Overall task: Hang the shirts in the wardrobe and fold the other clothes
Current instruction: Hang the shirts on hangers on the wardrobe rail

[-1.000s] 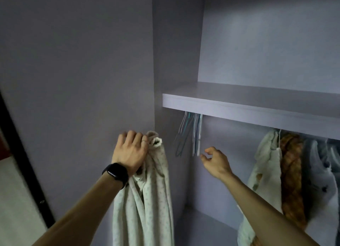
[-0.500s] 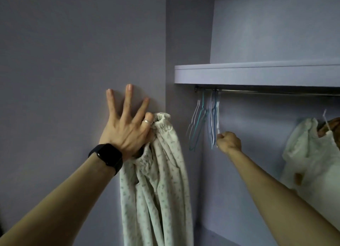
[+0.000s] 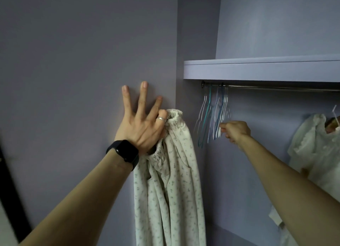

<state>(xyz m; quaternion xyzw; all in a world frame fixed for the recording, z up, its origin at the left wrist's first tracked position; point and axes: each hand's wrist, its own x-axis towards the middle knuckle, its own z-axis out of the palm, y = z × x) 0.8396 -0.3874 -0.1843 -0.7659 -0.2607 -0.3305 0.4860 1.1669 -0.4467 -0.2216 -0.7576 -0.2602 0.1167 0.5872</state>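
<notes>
A cream shirt with a small floral print (image 3: 171, 186) hangs down from my left hand (image 3: 142, 125), which pinches its gathered edge between thumb and index finger. Three fingers of that hand are spread flat against the wardrobe's side panel. My right hand (image 3: 234, 130) reaches into the wardrobe and pinches the lower edge of one of several thin wire hangers (image 3: 214, 116). These hangers are white, blue and teal and hang at the left end of the metal rail (image 3: 276, 88).
A lilac shelf (image 3: 257, 70) runs just above the rail. A white garment (image 3: 316, 150) hangs at the right edge, with a brown one partly hidden behind it. The wardrobe's side panel (image 3: 73, 61) fills the left. A dark door edge (image 3: 11, 190) stands at far left.
My left hand went from a curled grip to three fingers spread on the panel, still holding the shirt. My right hand reached up from open to pinching a hanger. The view tilted upward.
</notes>
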